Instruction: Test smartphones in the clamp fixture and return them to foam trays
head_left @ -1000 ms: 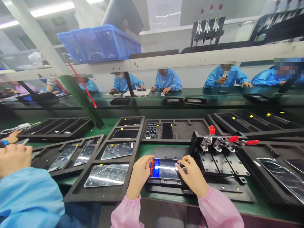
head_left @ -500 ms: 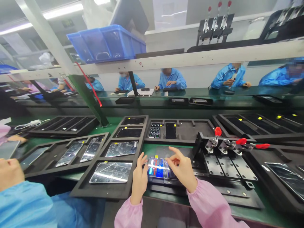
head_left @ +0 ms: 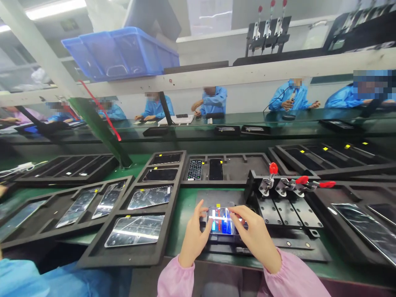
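A smartphone display [head_left: 221, 221] is lit with a bright blue, red and white picture. It sits on the black base of a clamp fixture, a small yellow tab [head_left: 218, 205] at its far edge. My left hand [head_left: 195, 231] has thumb and fingers around its left end. My right hand [head_left: 256, 232] pinches at its right end, fingertips partly hidden. To the right stand metal toggle clamps [head_left: 283, 187] with red handles above steel plates [head_left: 284, 212].
A black foam tray [head_left: 168, 231] with several phone displays lies to my left, another tray [head_left: 241, 169] behind the fixture, and a third [head_left: 337, 243] at right. A co-worker's blue sleeve [head_left: 21, 278] is at lower left. People in blue sit across the bench.
The view has shifted, so most things sit further left. My left hand has closed in on the display's left end, and my right hand's raised fingers have come down onto its right end.
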`<action>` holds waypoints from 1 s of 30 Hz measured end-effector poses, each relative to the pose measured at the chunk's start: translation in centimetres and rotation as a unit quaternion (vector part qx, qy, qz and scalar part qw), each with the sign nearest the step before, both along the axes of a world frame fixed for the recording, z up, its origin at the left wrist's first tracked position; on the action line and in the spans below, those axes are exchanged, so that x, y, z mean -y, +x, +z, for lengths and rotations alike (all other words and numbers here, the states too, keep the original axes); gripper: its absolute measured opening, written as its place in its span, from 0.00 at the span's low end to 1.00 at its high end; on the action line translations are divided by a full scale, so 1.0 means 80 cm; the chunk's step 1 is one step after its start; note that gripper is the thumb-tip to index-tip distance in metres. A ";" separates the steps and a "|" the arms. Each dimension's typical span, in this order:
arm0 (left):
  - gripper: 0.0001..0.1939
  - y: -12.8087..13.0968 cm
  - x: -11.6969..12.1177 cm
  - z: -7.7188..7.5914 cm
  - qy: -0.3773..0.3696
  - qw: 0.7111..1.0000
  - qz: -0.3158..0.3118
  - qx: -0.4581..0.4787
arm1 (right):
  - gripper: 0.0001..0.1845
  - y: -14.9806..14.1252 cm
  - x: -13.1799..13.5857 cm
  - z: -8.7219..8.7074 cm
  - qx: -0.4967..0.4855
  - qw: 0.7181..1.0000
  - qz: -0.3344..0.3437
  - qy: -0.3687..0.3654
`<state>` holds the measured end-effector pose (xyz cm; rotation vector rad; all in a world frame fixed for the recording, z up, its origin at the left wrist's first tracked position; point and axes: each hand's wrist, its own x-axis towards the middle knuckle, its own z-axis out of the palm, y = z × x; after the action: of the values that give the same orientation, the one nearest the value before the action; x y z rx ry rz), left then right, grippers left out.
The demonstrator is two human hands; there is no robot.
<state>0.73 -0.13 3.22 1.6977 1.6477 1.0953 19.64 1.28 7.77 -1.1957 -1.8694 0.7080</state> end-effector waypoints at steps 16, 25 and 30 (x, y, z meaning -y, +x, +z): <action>0.28 0.008 0.001 -0.005 0.029 0.999 0.001 -0.035 | 0.15 0.009 0.044 -0.038 0.092 0.983 -0.051 0.148; 0.23 0.012 -0.003 0.001 0.063 0.996 0.056 -0.008 | 0.20 -0.012 0.045 -0.030 0.079 0.988 -0.022 0.129; 0.22 0.021 -0.011 -0.017 -0.019 0.992 0.024 0.124 | 0.20 -0.017 0.050 -0.034 0.095 0.986 -0.024 0.138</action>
<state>2.41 0.74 1.87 1.4392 1.5475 1.2365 18.31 -2.70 5.05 -1.1545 -2.0114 0.3026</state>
